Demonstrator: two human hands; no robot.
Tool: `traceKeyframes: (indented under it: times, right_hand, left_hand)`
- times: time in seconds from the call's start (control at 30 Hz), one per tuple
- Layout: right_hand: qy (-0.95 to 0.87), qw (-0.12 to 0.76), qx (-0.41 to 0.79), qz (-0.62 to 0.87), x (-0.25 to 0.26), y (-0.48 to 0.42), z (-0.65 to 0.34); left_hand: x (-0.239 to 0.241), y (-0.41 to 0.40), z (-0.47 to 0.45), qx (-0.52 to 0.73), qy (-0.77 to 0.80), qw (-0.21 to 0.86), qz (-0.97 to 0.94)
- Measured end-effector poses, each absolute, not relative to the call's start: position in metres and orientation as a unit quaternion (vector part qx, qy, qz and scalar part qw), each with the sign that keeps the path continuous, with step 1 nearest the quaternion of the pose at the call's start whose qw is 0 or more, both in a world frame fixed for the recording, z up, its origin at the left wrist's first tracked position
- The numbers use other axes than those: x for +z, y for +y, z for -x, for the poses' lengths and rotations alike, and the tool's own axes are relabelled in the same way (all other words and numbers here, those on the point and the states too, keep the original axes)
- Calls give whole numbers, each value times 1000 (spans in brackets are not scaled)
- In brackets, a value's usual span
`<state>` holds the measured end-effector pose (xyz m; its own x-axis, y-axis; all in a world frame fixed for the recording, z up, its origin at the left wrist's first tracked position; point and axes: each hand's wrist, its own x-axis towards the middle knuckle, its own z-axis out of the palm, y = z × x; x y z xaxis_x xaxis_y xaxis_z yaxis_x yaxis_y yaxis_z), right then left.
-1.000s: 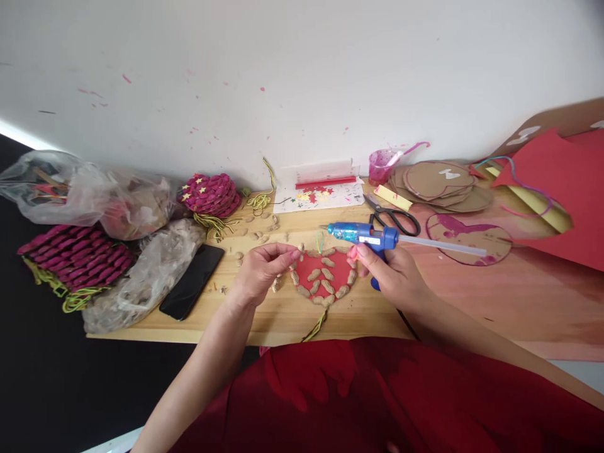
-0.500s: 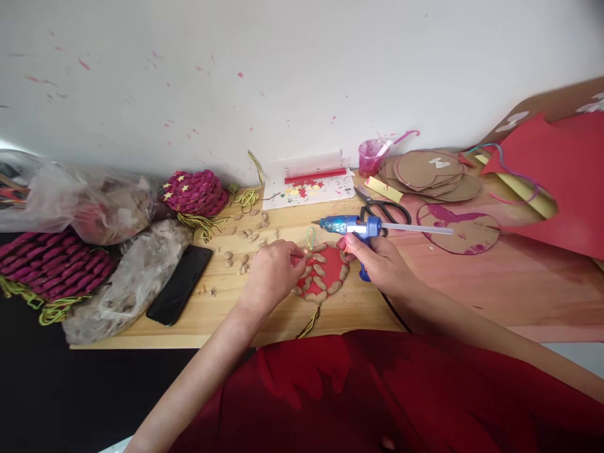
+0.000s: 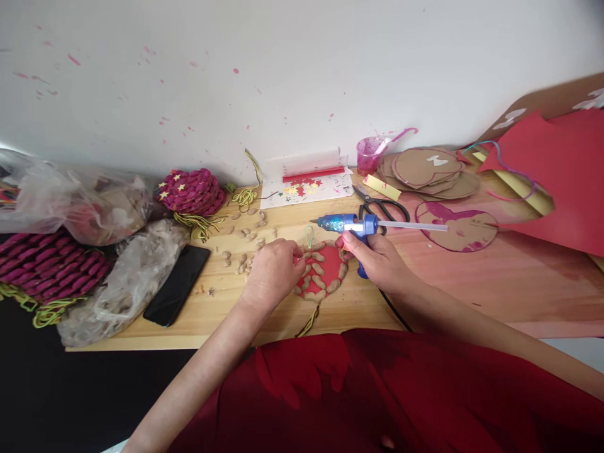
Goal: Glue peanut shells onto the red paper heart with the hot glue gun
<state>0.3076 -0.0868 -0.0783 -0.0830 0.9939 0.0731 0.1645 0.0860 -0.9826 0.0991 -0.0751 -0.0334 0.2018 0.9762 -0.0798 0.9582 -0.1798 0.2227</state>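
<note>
My right hand (image 3: 380, 258) is wrapped round a blue glue gun (image 3: 340, 223), its nozzle pointing left and a long white glue stick sticking out of its back. Below the nozzle lies a round red disc (image 3: 331, 265), edged with peanuts and with more peanuts stuck across its middle. A green loop (image 3: 310, 237) rises from its top, and a yellow-green tassel (image 3: 309, 322) hangs from its bottom. At the disc's left edge is my left hand (image 3: 274, 270), fingers closed and bent down; what the fingertips press or hold is hidden. Loose peanuts (image 3: 243, 259) lie left of that hand.
A black phone (image 3: 177, 286) and plastic bags (image 3: 136, 277) lie left, near a stack of purple peanut discs (image 3: 201, 190). Behind are star cut-outs on paper (image 3: 278, 199), a pink cup (image 3: 368, 154), scissors (image 3: 384, 204), cardboard circles (image 3: 427, 167) and red sheets (image 3: 561, 170).
The view has shifted slightly. Both hands, the glue gun and the disc keep nearly the same places relative to each other.
</note>
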Motion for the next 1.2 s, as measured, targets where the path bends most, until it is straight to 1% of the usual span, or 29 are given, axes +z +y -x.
traceKeyframes:
  times: [0.57,0.87,1.0,1.2]
  right_hand:
    - [-584,455,450,501,-79,-87,-308]
    - [-590,438,448,508,-77,-87,-308]
    - [-589,445,450,503,-80,-86,-308]
    - [-576,464,448,502,-80,-87,-306]
  left_hand:
    - [-33,-74,-101,25,631,100,-769]
    - [-33,-75,-104,7,626,88,-775]
    - [-31,-76,-96,45,610,118,-782]
    - [-40,-80,-81,168,566,118,-798]
